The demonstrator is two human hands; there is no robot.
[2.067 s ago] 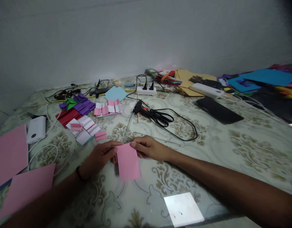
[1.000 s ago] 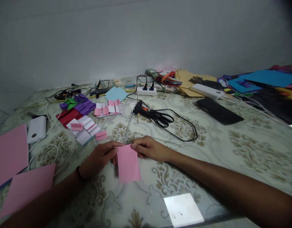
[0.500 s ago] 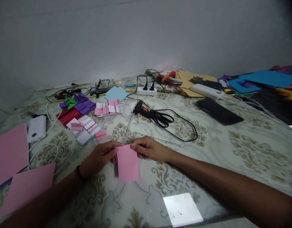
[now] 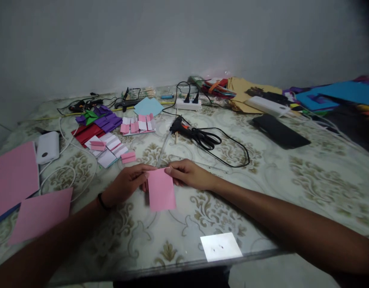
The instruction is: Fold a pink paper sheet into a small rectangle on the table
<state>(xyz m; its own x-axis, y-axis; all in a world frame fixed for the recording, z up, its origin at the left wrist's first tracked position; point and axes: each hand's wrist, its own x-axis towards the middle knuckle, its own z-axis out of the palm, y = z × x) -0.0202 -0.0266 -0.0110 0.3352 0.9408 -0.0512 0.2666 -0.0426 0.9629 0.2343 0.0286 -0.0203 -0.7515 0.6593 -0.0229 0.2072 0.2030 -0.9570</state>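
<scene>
A small pink paper hangs between both hands, its top edge gripped at the two corners. My left hand pinches the upper left corner, thumb in front. At the upper right corner, my right hand pinches the paper with its thumb over the front. Just beyond the hands lies a black glue gun with a coiled cord. A small folded pink piece rests beyond my left hand, beside a group of white and pink folded papers.
Large pink sheets and a white power bank lie at the left. A power strip stands at the back. Right of it are a black case and blue sheets. A white paper lies near the front edge.
The view has tilted down, so the table sits higher and its front edge shows. Both hands keep the same hold on the pink paper.
</scene>
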